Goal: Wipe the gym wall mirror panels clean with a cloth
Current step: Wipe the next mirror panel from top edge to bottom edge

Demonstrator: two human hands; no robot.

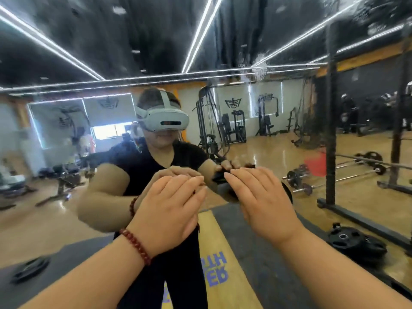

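The wall mirror (278,148) fills the view and reflects a person wearing a white headset. My right hand (260,197) lies flat with straight fingers on a dark cloth (219,178), pressing it against the glass at chest height. The cloth shows only past my fingertips and at the hand's right edge. My left hand (169,208), with a red bead bracelet on the wrist, rests flat on the glass just left of the cloth and holds nothing. A patch of droplets or smears (259,68) sits high on the mirror.
A dark rack post (331,130) stands at the right, with its base bar on the floor. Black weight plates (354,244) lie low right, another plate (29,268) low left. Barbells and gym machines appear as reflections.
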